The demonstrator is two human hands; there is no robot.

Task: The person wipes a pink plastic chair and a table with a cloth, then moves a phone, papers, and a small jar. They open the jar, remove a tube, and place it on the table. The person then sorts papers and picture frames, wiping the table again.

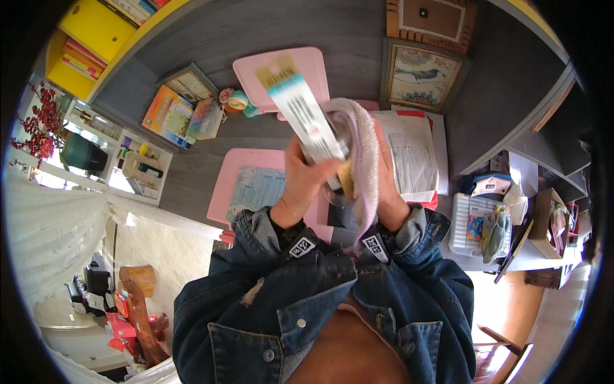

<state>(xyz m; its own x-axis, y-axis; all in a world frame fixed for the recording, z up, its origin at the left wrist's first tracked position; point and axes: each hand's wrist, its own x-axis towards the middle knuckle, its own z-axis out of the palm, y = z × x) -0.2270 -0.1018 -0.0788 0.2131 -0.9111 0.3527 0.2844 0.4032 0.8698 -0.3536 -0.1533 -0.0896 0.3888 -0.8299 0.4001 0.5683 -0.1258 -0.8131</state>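
Observation:
My left hand [304,185] grips a long white packet [302,115] bearing dark stripes, a blue band and a yellowish far end; motion blurs it. Pressed between my palms is a pale lilac plush cloth [367,158], folded over, its lower end hanging toward my jacket. My right hand [388,185] holds this cloth from its outer side, with most of the fingers hidden. A yellowish item [345,177] shows between the packet and the cloth, too blurred to name. Both hands are raised above a pink desk mat [220,192] with a blue printed sheet [256,189] on it.
Printed papers in a clear sleeve [415,158] lie right of the mat. A pink panel [280,77] leans at the back. Books [168,115] and a small round clock [237,100] stand left. A framed bird picture [419,77] and a clear plastic case [472,225] are at right.

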